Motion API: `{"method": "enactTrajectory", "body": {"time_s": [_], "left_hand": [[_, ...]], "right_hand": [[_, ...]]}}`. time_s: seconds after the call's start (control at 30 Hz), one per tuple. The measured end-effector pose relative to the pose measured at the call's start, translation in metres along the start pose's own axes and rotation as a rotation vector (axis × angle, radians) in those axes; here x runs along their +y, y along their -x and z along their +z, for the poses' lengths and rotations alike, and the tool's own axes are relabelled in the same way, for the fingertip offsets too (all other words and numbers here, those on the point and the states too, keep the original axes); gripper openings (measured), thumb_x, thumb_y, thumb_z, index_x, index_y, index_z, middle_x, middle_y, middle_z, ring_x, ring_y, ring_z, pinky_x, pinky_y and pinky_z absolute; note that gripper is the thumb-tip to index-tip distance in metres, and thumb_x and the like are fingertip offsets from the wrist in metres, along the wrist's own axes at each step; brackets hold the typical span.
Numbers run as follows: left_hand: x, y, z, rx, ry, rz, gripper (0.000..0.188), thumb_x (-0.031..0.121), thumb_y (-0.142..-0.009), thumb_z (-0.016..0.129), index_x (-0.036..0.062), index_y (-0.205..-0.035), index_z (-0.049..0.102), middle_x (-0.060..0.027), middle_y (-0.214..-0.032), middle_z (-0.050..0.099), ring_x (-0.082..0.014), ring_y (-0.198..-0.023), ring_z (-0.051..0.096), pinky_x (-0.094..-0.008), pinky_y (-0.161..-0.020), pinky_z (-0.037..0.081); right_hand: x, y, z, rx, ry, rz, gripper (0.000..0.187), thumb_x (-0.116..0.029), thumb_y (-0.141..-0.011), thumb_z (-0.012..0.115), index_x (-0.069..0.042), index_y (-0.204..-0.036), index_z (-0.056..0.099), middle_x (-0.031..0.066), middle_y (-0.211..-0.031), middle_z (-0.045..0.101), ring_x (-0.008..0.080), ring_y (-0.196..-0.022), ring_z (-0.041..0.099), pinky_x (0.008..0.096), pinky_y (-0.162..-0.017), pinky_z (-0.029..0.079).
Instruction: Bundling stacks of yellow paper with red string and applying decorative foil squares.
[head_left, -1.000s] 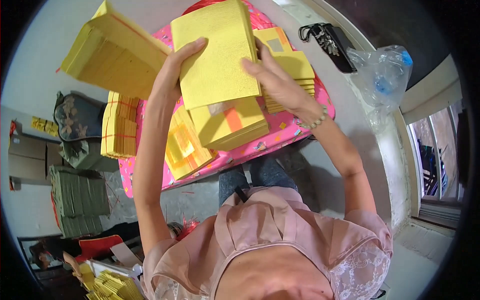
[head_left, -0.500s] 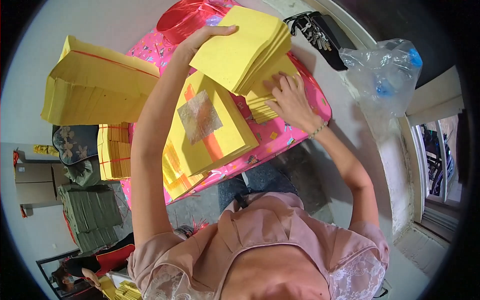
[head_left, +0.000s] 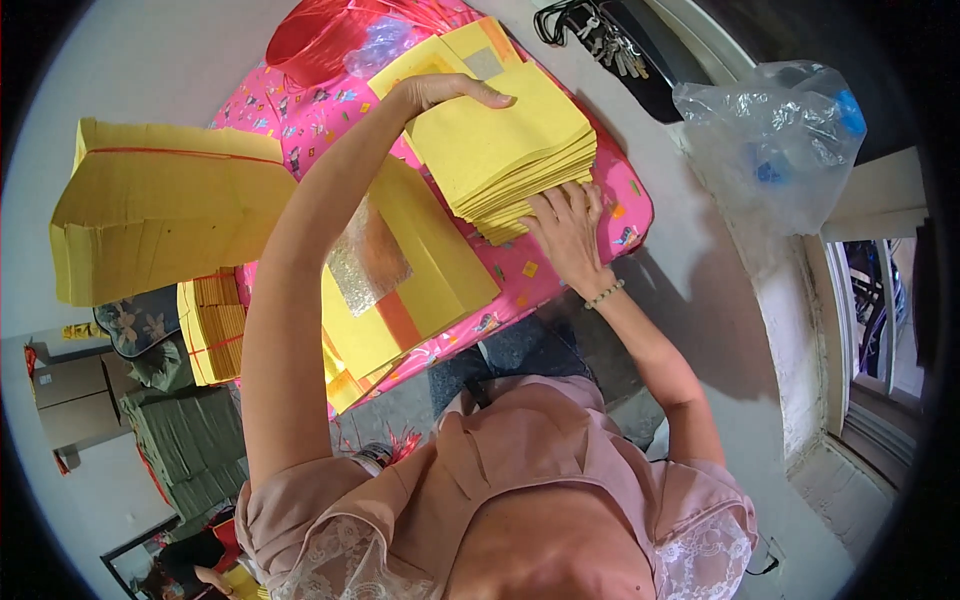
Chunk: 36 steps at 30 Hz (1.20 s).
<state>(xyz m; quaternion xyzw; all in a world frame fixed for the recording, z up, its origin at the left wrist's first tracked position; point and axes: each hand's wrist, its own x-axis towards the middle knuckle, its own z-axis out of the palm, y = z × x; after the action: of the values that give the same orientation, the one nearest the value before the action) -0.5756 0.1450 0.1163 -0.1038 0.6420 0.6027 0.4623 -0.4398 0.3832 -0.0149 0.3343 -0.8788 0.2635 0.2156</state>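
Note:
A thick stack of yellow paper sheets rests at the right of the pink patterned table, its layers slightly fanned at the near edge. My left hand is closed on its far left edge, thumb on top and the other fingers hidden. Against the near right edge lies my right hand, fingers stretched along the layers; a beaded bracelet circles the wrist. Left of the stack is a larger yellow bundle with an orange stripe and a shiny foil square, partly covered by my left arm.
A tall yellow bundle tied with red string stands at the left. Red ribbon lies at the far edge of the table. Keys and a clear plastic bag are at the right. Another person works at lower left.
The lifted paper has come down onto the lower stack, with my left hand still on it. My right hand has moved from the lower stack's top to the near edge.

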Motion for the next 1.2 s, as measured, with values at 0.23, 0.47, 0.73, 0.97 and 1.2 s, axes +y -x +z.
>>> {"method": "enactTrajectory", "body": {"time_s": [0.23,0.47,0.73,0.97,1.2], "left_hand": [[-0.008,-0.013,0.002,0.014,-0.021,-0.013,0.06,0.038,-0.078,0.082,0.001,-0.122,0.062,-0.0105,-0.11,0.07,-0.0176,-0.09,0.07,-0.032,-0.081,0.058],[-0.005,-0.012,0.001,0.0,-0.117,-0.014,0.063,0.041,-0.077,0.082,0.0032,-0.123,0.063,-0.0104,-0.109,0.07,-0.0175,-0.091,0.07,-0.0323,-0.081,0.057],[-0.002,-0.019,-0.001,-0.013,-0.334,-0.055,0.074,0.051,-0.076,0.078,0.0057,-0.131,0.059,-0.0096,-0.123,0.065,-0.017,-0.109,0.063,-0.0318,-0.093,0.051],[0.003,-0.018,0.004,0.041,-0.551,0.014,0.086,0.056,-0.075,0.076,0.0044,-0.139,0.052,-0.0116,-0.136,0.057,-0.0199,-0.125,0.053,-0.0328,-0.105,0.041],[-0.002,-0.017,-0.003,0.052,-0.366,-0.028,0.078,0.049,-0.074,0.08,0.0042,-0.133,0.056,-0.01,-0.125,0.064,-0.0188,-0.11,0.062,-0.0323,-0.095,0.049]], "right_hand": [[0.001,0.007,0.003,0.068,-0.018,0.039,0.031,-0.026,-0.081,0.076,-0.013,-0.107,0.065,0.0083,-0.11,0.05,0.0292,-0.114,0.045,0.0554,-0.104,0.026],[-0.005,0.011,0.004,0.097,0.082,0.09,0.031,-0.03,-0.083,0.074,-0.02,-0.11,0.065,0.0046,-0.114,0.051,0.0276,-0.119,0.044,0.0506,-0.105,0.027],[0.002,0.027,0.01,0.109,0.069,0.022,0.043,-0.016,-0.085,0.071,-0.007,-0.125,0.056,0.0104,-0.132,0.049,0.0338,-0.131,0.038,0.0474,-0.107,0.029],[-0.018,0.052,-0.003,0.153,-0.208,0.283,0.058,-0.009,-0.09,0.065,0.001,-0.141,0.039,0.0258,-0.146,0.028,0.0404,-0.138,0.03,0.0486,-0.112,0.03],[-0.062,0.037,0.012,0.321,-0.56,0.681,0.082,-0.02,-0.099,0.055,0.007,-0.152,-0.001,0.0315,-0.158,-0.003,0.0441,-0.148,0.003,0.0499,-0.12,0.01]]}}
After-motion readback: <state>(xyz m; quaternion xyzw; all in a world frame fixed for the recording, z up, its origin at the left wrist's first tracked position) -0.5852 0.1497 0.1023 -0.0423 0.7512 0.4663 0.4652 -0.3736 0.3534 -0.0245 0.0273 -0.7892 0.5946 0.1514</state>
